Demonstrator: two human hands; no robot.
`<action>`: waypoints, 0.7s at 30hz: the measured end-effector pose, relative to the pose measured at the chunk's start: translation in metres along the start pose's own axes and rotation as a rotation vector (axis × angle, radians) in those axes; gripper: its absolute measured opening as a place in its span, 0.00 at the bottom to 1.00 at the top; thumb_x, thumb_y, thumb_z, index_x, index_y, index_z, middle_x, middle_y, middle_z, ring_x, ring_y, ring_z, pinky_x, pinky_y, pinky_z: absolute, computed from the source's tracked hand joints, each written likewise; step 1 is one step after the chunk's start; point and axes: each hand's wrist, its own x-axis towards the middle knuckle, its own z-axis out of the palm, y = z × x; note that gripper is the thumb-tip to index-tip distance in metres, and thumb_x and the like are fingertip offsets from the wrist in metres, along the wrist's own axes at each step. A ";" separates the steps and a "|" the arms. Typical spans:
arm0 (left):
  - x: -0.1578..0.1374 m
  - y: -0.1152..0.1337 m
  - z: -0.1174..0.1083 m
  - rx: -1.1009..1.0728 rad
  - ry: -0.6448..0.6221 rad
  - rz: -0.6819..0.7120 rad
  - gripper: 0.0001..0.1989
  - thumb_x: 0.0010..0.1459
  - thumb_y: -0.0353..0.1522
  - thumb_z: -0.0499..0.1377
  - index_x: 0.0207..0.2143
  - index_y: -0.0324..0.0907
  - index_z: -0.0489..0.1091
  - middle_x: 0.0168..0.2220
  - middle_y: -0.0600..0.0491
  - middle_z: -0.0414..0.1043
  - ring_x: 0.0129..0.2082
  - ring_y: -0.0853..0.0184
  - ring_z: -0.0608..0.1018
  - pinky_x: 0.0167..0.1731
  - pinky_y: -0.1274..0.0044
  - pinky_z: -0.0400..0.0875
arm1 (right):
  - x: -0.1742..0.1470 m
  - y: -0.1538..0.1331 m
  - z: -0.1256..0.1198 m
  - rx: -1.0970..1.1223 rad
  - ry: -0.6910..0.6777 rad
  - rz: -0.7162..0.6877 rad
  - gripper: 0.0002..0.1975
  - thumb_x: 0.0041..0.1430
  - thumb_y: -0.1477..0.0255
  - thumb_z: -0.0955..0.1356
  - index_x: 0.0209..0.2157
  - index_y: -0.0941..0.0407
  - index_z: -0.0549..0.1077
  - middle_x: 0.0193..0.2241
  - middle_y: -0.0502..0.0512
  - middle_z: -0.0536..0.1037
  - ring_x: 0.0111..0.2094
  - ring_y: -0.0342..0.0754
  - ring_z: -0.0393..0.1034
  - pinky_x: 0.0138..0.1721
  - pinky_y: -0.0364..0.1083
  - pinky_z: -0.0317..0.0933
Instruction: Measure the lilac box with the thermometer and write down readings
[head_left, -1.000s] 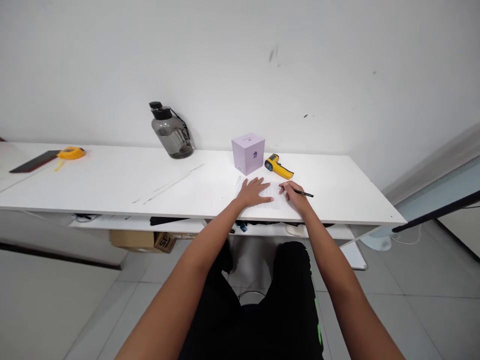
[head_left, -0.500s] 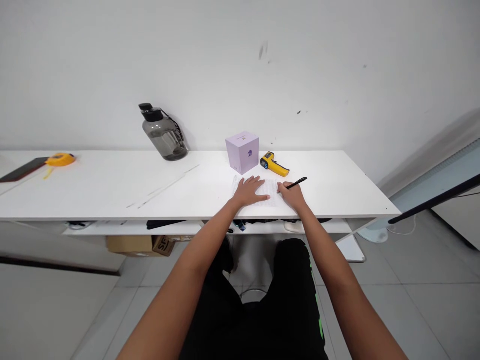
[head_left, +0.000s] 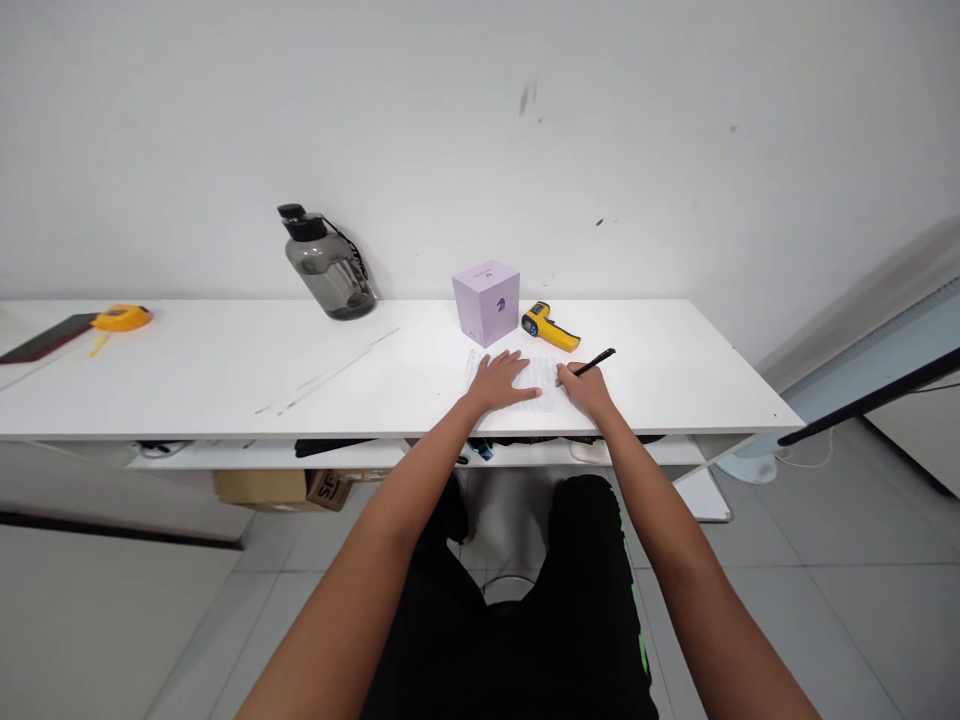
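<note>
A sheet of paper [head_left: 541,376] with faint writing lies near the front edge of the white desk [head_left: 360,390]. Flat on its left part rests my left hand [head_left: 500,383], fingers spread and thumb pointing right. My right hand [head_left: 587,389] is closed around a black pen [head_left: 596,362], whose tip meets the right side of the paper; the pen leans up to the right. Just behind the paper stand a lilac box [head_left: 487,305] and, to its right, a yellow and black infrared thermometer [head_left: 551,327] lying on its side.
A grey water bottle [head_left: 330,270] with a black cap stands by the wall. Far left lie a yellow tape measure [head_left: 122,318] and a dark flat object [head_left: 46,338]. Under the desktop is a shelf [head_left: 360,457] with various items, and a cardboard box [head_left: 262,488] sits below.
Almost nothing differs. The view has shifted very slightly; my left hand stays flat on the paper and my right hand keeps hold of the pen at nearly the same spot.
</note>
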 end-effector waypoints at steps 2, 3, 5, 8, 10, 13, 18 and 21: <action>-0.001 0.001 -0.001 -0.001 -0.002 -0.001 0.51 0.70 0.66 0.53 0.83 0.49 0.56 0.88 0.48 0.45 0.89 0.49 0.49 0.86 0.52 0.42 | 0.000 0.000 0.000 -0.001 0.008 0.007 0.20 0.63 0.59 0.71 0.18 0.50 0.75 0.16 0.50 0.72 0.26 0.52 0.69 0.36 0.51 0.64; -0.001 0.001 -0.001 -0.002 -0.002 0.000 0.51 0.70 0.66 0.53 0.83 0.49 0.56 0.88 0.48 0.45 0.89 0.49 0.49 0.86 0.53 0.42 | 0.000 0.000 0.000 -0.002 0.013 0.009 0.20 0.63 0.60 0.71 0.18 0.50 0.75 0.16 0.50 0.72 0.27 0.52 0.69 0.36 0.51 0.63; -0.002 0.002 -0.002 0.001 0.000 0.002 0.50 0.70 0.66 0.53 0.83 0.50 0.56 0.88 0.48 0.45 0.89 0.48 0.50 0.86 0.52 0.42 | 0.001 0.000 0.000 -0.002 0.029 0.005 0.19 0.63 0.61 0.71 0.19 0.50 0.76 0.16 0.50 0.73 0.27 0.52 0.69 0.36 0.51 0.63; -0.002 0.002 -0.001 0.006 0.003 0.004 0.50 0.70 0.66 0.52 0.83 0.50 0.57 0.88 0.49 0.45 0.89 0.49 0.50 0.86 0.51 0.42 | 0.001 0.001 0.001 -0.009 0.039 -0.009 0.19 0.63 0.61 0.70 0.18 0.50 0.76 0.16 0.51 0.73 0.28 0.52 0.69 0.36 0.51 0.63; -0.001 0.001 0.000 0.005 0.004 0.002 0.50 0.70 0.66 0.52 0.83 0.50 0.57 0.88 0.49 0.45 0.89 0.49 0.50 0.86 0.51 0.42 | 0.002 0.002 0.001 -0.015 0.031 -0.010 0.19 0.63 0.61 0.70 0.18 0.51 0.77 0.16 0.51 0.73 0.28 0.52 0.69 0.36 0.51 0.62; -0.001 0.000 0.000 0.000 0.010 0.002 0.50 0.69 0.67 0.52 0.83 0.51 0.57 0.88 0.50 0.46 0.89 0.48 0.50 0.86 0.52 0.42 | 0.002 0.003 0.001 -0.014 0.009 -0.014 0.19 0.63 0.61 0.70 0.19 0.51 0.77 0.16 0.50 0.72 0.27 0.52 0.68 0.36 0.51 0.62; -0.001 0.000 0.001 0.010 0.006 0.001 0.50 0.69 0.66 0.52 0.83 0.51 0.57 0.88 0.49 0.46 0.89 0.48 0.50 0.86 0.52 0.42 | 0.002 0.003 0.001 -0.009 -0.004 -0.012 0.19 0.62 0.62 0.70 0.18 0.51 0.76 0.16 0.50 0.73 0.27 0.51 0.67 0.36 0.51 0.61; 0.000 0.000 0.001 0.014 0.005 -0.003 0.50 0.70 0.66 0.52 0.83 0.50 0.57 0.88 0.49 0.45 0.89 0.49 0.50 0.86 0.52 0.42 | 0.002 0.002 0.001 -0.003 0.003 -0.003 0.19 0.62 0.62 0.70 0.18 0.51 0.76 0.17 0.51 0.73 0.28 0.51 0.68 0.36 0.51 0.60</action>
